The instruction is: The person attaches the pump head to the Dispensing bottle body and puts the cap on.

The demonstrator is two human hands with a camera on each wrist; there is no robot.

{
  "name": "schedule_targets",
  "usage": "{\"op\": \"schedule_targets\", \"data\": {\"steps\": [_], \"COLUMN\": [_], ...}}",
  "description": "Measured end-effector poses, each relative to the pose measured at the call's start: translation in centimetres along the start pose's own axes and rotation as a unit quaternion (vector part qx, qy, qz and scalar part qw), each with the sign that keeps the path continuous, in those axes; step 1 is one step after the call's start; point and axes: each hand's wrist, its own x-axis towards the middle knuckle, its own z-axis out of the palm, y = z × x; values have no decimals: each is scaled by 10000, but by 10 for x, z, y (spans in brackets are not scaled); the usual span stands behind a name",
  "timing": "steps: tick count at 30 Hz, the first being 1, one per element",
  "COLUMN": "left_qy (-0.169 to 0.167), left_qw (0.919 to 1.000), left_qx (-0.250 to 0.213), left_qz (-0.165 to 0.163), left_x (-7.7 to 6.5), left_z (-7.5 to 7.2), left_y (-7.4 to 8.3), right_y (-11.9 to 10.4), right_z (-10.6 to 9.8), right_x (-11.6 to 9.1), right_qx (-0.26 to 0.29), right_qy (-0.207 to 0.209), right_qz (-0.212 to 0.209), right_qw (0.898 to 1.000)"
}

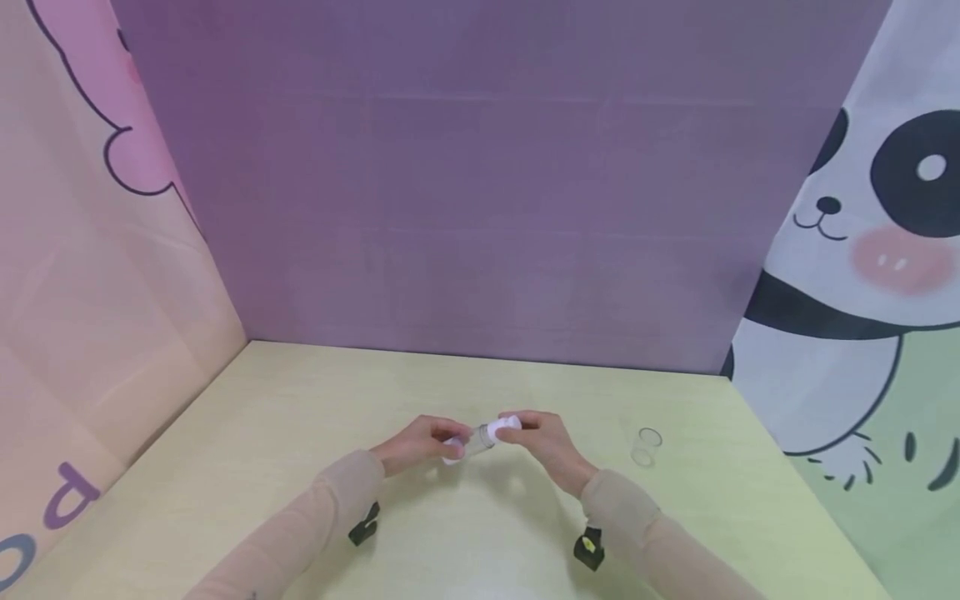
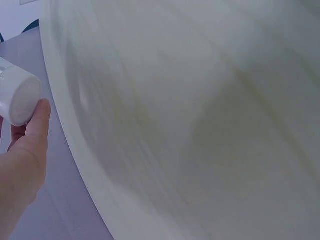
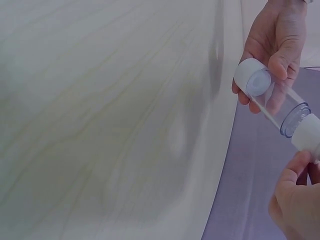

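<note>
Nearest are two sleeves (image 1: 315, 508) and two black blocks (image 1: 365, 527), one by each wrist. Past them, two hands share one bottle (image 1: 477, 441), held tilted over the table (image 1: 465, 542): the left hand (image 1: 420, 440) grips its white base (image 3: 250, 75), the right hand (image 1: 551, 442) pinches its white cap (image 1: 504, 428). Well to their right, one clear cup (image 1: 647, 447) lies on the table. Behind stands one purple cloth (image 1: 480, 183). Only the head view shows the cup; the left wrist view alone shows the base's flat underside, the right wrist view the bottle's ringed neck (image 3: 295, 119) plainly.
</note>
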Motion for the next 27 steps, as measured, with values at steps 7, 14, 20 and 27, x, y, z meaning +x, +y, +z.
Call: {"op": "schedule_targets", "data": {"steps": [7, 14, 20, 27], "left_qy": [38, 115, 79, 36], "left_qw": [10000, 9999, 9999, 10000], "left_qx": [-1, 99, 85, 51], "left_qz": [-29, -53, -36, -77], "left_x": [0, 1, 0, -1], "left_z": [1, 1, 0, 1], "left_y": [1, 5, 6, 5], "right_y": [1, 3, 2, 3], "right_z": [0, -2, -2, -2], "right_x": [2, 5, 4, 3], "right_qx": [-96, -28, 12, 20], "right_qy": [-4, -42, -61, -104], "right_qz": [62, -41, -74, 9], "right_qw": [9999, 10000, 10000, 9999]}}
